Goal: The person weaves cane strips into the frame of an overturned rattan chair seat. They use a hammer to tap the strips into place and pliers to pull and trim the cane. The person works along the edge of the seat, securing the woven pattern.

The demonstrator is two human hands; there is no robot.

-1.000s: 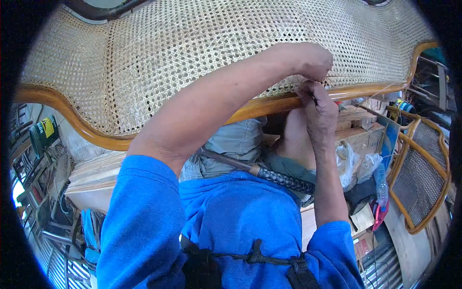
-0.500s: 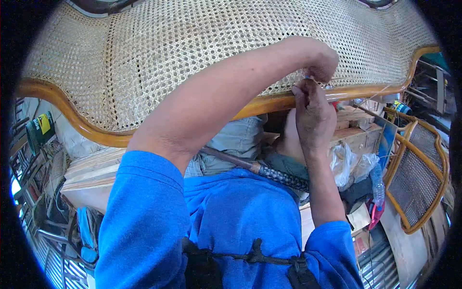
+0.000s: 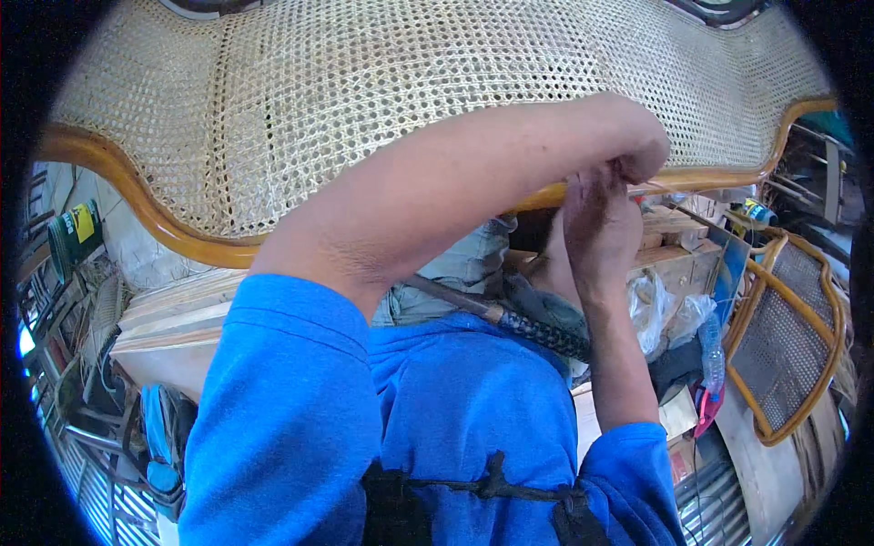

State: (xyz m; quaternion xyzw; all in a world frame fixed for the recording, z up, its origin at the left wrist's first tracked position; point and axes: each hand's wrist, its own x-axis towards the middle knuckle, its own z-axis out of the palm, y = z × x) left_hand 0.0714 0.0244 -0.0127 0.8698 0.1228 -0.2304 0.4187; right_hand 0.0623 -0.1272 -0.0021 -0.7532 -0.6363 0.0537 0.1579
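Observation:
A woven cane panel (image 3: 382,73) in a curved, varnished wooden frame (image 3: 196,241) lies across the front of me. My left arm reaches over it to the right, and my left hand (image 3: 642,146) bends down at the frame's near edge, its fingers curled and mostly hidden. Just below, my right hand (image 3: 603,223) comes up from underneath with closed fingers that meet the left ones. A thin pale strand (image 3: 654,187) shows beside the fingertips. Whatever sits between the fingers is covered by the hands.
A dark rod with a wrapped grip (image 3: 537,332) lies across my lap. To the right are plastic bags (image 3: 648,309), a clear bottle (image 3: 712,350) and a second cane-panelled frame (image 3: 787,332). Wooden boards (image 3: 173,314) are stacked at left, near a green can (image 3: 75,238).
Both hands have shifted slightly; the left has moved right and down over the right hand's fingertips. The hands stay together at the frame's edge, and the view has tilted a little.

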